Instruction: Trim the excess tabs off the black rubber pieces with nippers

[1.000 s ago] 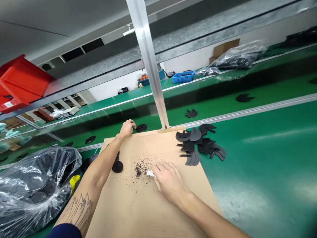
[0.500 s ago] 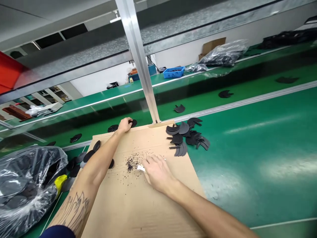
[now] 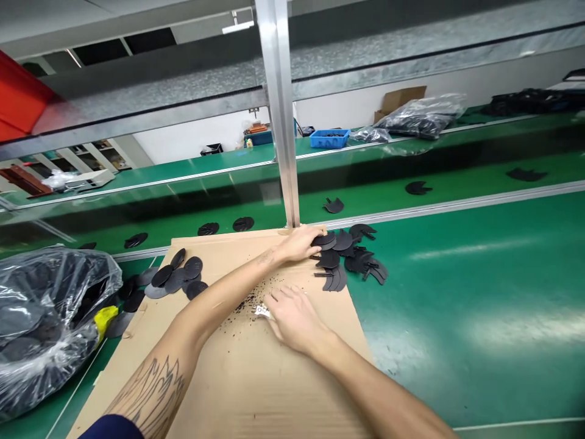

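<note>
My left hand (image 3: 300, 243) reaches across to a pile of black curved plates with notches and thin prongs (image 3: 339, 277). Its thumb and fingers close on the left edge of a black curved plate (image 3: 327, 242) at the top of the pile. Lower down, my right hand (image 3: 292, 315) rests over the cardboard sheet (image 3: 274, 390), fingers curled round a small white object (image 3: 262, 311) with two dark ring marks on its visible end. The rest of that object is hidden in the hand. Black crumbs (image 3: 242, 308) lie scattered beside it, partly behind my left forearm.
Black round discs (image 3: 176, 280) lie at the cardboard's left edge, near a clear plastic bag (image 3: 41, 335) of dark parts. Beyond the cardboard, several black pieces (image 3: 243, 224) rest on the green belt (image 3: 375, 204). A metal post (image 3: 281, 122) rises behind the cardboard.
My left hand has left the black disc on the belt and moved right to the pile. That disc stays on the belt. My right hand stays nearly in place. The view has shifted slightly.
</note>
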Demonstrator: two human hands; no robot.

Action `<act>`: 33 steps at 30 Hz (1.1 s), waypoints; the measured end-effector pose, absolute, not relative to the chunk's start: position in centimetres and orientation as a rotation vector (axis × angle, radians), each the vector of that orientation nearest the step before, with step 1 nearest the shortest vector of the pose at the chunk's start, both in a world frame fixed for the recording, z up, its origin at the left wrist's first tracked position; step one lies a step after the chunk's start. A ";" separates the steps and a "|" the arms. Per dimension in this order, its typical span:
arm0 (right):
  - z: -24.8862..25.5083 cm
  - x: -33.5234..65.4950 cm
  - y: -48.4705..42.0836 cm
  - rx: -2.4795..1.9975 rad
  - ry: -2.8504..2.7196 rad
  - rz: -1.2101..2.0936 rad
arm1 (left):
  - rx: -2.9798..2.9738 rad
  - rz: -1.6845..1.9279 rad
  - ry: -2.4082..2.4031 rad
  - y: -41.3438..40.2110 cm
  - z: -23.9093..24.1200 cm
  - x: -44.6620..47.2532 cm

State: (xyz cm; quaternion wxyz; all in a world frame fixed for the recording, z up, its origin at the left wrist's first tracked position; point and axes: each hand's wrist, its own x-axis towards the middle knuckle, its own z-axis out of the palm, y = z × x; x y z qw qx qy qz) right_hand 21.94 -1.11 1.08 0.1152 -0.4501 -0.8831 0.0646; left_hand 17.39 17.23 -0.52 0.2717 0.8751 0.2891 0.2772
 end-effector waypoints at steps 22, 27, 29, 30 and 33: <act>0.3 21.6 0.7 -1.224 -1.797 0.792 | 2.341 0.810 0.987 2.3 0.9 -1.3; 0.4 21.7 0.7 -1.298 -1.740 0.828 | 2.704 0.366 1.342 3.3 2.0 -8.0; 0.2 21.8 0.8 -1.310 -1.731 0.859 | 2.741 0.271 1.460 3.5 1.9 -10.0; 0.1 21.9 0.8 -1.311 -1.727 0.867 | 2.745 0.270 1.501 3.6 1.7 -10.6; -0.3 21.9 0.9 -1.305 -1.713 0.872 | 2.691 0.467 1.551 3.6 1.3 -10.8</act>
